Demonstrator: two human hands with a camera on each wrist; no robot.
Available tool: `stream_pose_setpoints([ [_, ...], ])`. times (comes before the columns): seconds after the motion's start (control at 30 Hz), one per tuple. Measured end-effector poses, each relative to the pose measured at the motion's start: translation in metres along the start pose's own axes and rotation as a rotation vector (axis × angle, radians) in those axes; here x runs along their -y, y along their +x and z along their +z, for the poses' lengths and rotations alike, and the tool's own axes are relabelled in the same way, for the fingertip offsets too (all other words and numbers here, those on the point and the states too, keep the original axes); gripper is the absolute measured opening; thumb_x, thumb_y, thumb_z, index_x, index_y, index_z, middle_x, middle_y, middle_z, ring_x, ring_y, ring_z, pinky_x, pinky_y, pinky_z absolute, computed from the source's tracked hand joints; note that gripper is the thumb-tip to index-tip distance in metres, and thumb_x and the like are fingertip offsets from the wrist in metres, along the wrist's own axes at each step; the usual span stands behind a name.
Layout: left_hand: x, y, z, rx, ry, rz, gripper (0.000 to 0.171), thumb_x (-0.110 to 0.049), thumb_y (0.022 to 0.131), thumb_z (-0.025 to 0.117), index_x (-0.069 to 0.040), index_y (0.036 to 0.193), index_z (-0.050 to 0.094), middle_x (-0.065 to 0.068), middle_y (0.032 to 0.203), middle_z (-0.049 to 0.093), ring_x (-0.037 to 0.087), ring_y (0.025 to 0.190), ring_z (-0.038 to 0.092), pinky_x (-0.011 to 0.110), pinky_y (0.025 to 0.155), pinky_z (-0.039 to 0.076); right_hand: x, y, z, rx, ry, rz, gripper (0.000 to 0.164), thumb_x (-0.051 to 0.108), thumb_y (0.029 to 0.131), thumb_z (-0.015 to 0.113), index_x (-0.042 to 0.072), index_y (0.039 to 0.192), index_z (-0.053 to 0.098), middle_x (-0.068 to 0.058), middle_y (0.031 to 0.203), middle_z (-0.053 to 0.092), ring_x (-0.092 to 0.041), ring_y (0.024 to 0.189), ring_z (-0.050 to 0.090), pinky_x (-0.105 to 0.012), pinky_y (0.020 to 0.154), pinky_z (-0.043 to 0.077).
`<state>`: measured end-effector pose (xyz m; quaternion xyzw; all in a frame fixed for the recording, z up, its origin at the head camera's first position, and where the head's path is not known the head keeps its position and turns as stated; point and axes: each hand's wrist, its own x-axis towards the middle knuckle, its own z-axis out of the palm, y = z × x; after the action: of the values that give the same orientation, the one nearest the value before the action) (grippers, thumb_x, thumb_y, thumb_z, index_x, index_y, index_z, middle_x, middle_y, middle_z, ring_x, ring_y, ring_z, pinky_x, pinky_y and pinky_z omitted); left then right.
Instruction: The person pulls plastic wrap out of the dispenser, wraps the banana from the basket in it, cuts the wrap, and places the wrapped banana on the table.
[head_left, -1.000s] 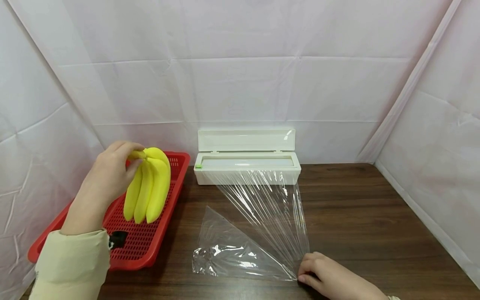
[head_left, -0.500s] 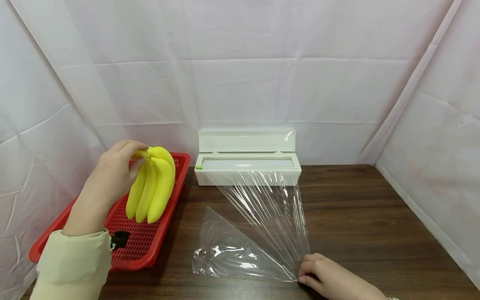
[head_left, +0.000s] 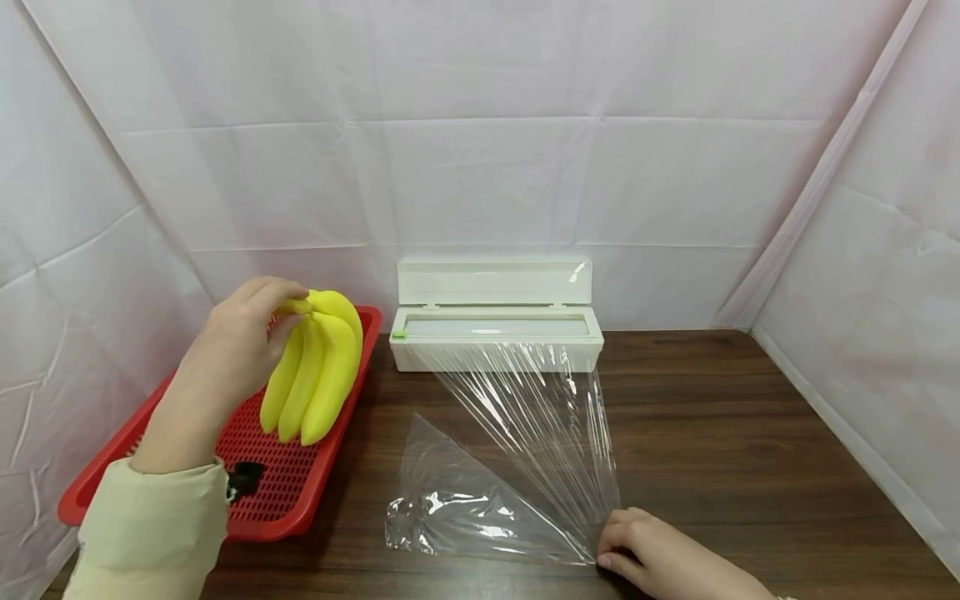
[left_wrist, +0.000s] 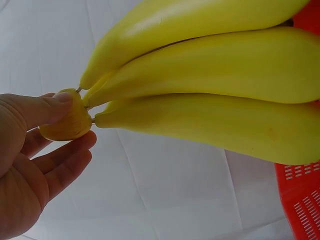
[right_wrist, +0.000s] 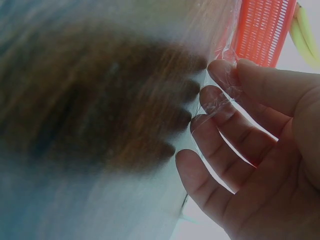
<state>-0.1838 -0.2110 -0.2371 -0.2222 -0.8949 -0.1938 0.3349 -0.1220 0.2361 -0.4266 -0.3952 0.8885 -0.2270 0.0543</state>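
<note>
My left hand [head_left: 243, 342] pinches a bunch of yellow bananas [head_left: 322, 375] by its stem, holding it over the red basket with the fruit hanging down. Up close in the left wrist view, the thumb presses on the stem knob and the bananas [left_wrist: 215, 65] join it by thin pins. At the front of the table my right hand [head_left: 652, 550] pinches the edge of clear plastic wrap [head_left: 555, 442], which runs in tight creases back to a white dispenser [head_left: 495, 354]. In the right wrist view, wrap [right_wrist: 217, 105] lies between thumb and forefinger, and the fingertips touch the tabletop.
A red perforated basket [head_left: 318, 479] stands at the left with a small black item [head_left: 245, 479] in it. The dispenser's lid [head_left: 495, 283] is raised at the back. Left of my right hand, loose wrap lies flat on the dark wooden table [head_left: 720, 433]. White cloth walls [head_left: 480, 183] enclose the table.
The left hand has carried the bananas a little to the right, toward the basket's right rim. My right hand and the wrap stay in place.
</note>
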Motion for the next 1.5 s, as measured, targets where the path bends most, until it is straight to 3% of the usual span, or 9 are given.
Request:
stream_pose_setpoints([
  [0.3,-0.005,0.004,0.005,0.003,-0.009,0.041,0.024,0.011,0.08,0.065,0.005,0.103,0.062,0.02,0.104,0.063,0.035,0.098,0.059,0.048,0.083,0.051,-0.002,-0.002,0.001,-0.012,-0.009,-0.011,0.011,0.026,0.093,0.059,0.026,0.084,0.065,0.021,0.086,0.053,0.006,0.079,0.045,-0.021,0.065,0.045],
  [0.9,-0.02,0.01,0.01,0.049,-0.035,0.045,0.025,0.008,0.081,0.066,0.002,0.106,0.063,0.017,0.107,0.063,0.032,0.101,0.059,0.046,0.086,0.051,0.003,-0.003,-0.002,-0.01,-0.002,0.017,0.012,0.028,0.094,0.057,0.028,0.084,0.065,0.024,0.086,0.05,0.007,0.08,0.043,-0.02,0.065,0.044],
  [1.5,-0.03,0.015,0.024,0.148,-0.033,0.048,0.024,0.006,0.083,0.065,0.002,0.107,0.063,0.016,0.11,0.062,0.032,0.105,0.058,0.045,0.091,0.05,0.003,-0.002,-0.002,-0.002,0.008,0.013,0.012,0.027,0.094,0.058,0.028,0.084,0.065,0.024,0.086,0.051,0.006,0.08,0.043,-0.02,0.065,0.044],
])
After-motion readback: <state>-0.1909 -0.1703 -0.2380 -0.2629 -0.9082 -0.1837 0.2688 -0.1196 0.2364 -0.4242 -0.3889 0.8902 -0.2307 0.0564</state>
